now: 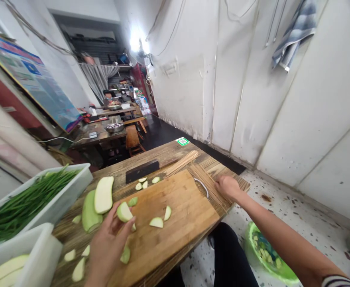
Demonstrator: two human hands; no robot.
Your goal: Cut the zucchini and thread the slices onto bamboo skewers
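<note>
Holding a pale green wedge of peeled gourd [124,212], the left hand [107,245] grips it between thumb and fingers above the near left corner of a rectangular bamboo chopping board [177,215] on the wooden counter [175,153]. The wedge shows its pale cut face upward; its longer side runs roughly left to right, partly hidden by fingers. Smaller cut pieces [157,222] lie close by. Two long gourd halves [103,195] and a white plastic tub of green chives [64,201] crowd the left. A dark cleaver [142,170] lies beyond the board. The right hand [227,186] rests on thin bamboo skewers [207,179]; its grip cannot be told.
</note>
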